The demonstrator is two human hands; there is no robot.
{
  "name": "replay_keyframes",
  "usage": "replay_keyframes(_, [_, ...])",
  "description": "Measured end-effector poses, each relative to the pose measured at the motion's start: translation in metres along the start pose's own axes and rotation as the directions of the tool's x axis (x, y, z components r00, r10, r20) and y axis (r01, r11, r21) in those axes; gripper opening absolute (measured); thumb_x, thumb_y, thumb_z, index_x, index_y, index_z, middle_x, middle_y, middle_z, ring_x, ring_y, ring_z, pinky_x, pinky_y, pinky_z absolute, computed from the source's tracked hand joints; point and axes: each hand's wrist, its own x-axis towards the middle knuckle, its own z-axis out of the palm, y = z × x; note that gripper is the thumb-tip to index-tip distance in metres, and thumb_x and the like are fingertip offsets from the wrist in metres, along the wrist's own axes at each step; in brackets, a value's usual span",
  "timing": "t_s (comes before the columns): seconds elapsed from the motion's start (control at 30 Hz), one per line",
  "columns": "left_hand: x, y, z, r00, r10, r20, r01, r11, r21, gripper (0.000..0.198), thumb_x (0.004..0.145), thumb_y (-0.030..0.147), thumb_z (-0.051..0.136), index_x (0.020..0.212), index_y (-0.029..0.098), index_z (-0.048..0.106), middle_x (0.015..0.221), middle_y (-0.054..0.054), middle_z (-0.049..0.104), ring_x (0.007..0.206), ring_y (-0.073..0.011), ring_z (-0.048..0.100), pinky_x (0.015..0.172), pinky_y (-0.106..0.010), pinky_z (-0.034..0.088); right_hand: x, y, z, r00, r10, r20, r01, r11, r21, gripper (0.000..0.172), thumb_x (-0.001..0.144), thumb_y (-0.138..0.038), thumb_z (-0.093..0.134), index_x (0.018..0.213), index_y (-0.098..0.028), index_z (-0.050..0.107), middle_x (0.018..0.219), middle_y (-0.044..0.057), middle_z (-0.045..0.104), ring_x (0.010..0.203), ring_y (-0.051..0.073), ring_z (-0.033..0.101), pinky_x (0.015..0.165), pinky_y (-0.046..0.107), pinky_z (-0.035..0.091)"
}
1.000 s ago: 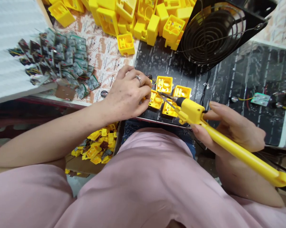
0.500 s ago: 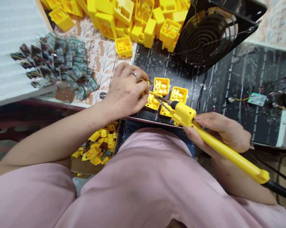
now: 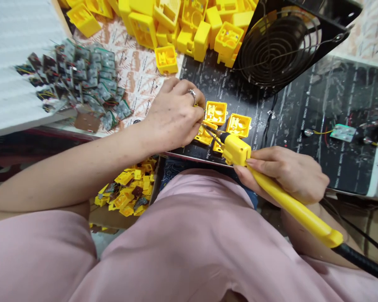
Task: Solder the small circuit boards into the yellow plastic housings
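My right hand [image 3: 286,172] is wrapped around a yellow soldering iron [image 3: 270,188], whose dark tip points left into a small yellow plastic housing [image 3: 205,135]. My left hand [image 3: 176,117], with a ring on one finger, has its fingers pinched together over that same housing; what they pinch is hidden. Three more open yellow housings [image 3: 216,112] [image 3: 238,125] sit beside it on the black mat [image 3: 302,105].
A heap of yellow housings [image 3: 182,25] lies at the back. Small circuit boards with wires [image 3: 78,79] are piled at the left. A black wire-guard fan [image 3: 280,42] stands at the back right. A box of yellow scraps [image 3: 129,193] sits below the table edge. A lone board [image 3: 343,132] lies far right.
The soldering iron and my right hand have slid left toward the housings. My left hand has shifted slightly right over the front-left housing.
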Motion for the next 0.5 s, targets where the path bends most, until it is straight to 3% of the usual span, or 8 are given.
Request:
replay_keyframes(0.13, [-0.0013,-0.0017,0.0012,1.000,-0.011,-0.002,0.011,0.999,-0.040,0.033,0.104,0.029,0.047,0.092,0.014,0.074,0.129,-0.010,0.074,0.135,-0.0368,0.061,0.116,-0.067,0.045,0.0010,0.0025,-0.0041,0.995,0.049,-0.084,-0.046,0.998,0.042,0.025,0.086,-0.017,0.090,0.097,-0.027,0.070,0.080,-0.003,0.079,0.066,0.017,0.077,0.054,0.024,0.062])
replay_keyframes(0.3, [-0.0028,-0.0063,0.0059,1.000,-0.019,-0.014,0.017,0.991,-0.132,0.034,0.106,0.030,0.047,0.091,0.015,0.073,0.130,-0.010,0.074,0.140,-0.0364,0.058,0.122,-0.066,0.040,0.0011,0.0050,-0.0013,0.991,0.009,-0.132,0.000,0.998,0.062,0.027,0.084,-0.017,0.092,0.096,-0.026,0.070,0.078,-0.003,0.079,0.060,0.015,0.075,0.046,0.024,0.057])
replay_keyframes(0.5, [-0.0043,-0.0051,0.0049,0.998,-0.020,-0.063,0.011,0.991,-0.134,0.031,0.104,0.031,0.050,0.091,0.016,0.074,0.125,-0.008,0.078,0.135,-0.0352,0.062,0.118,-0.065,0.046,0.0041,0.0026,0.0024,0.994,-0.004,-0.112,0.005,1.000,0.002,0.026,0.086,-0.021,0.092,0.093,-0.024,0.067,0.076,-0.002,0.079,0.058,0.014,0.074,0.046,0.021,0.056])
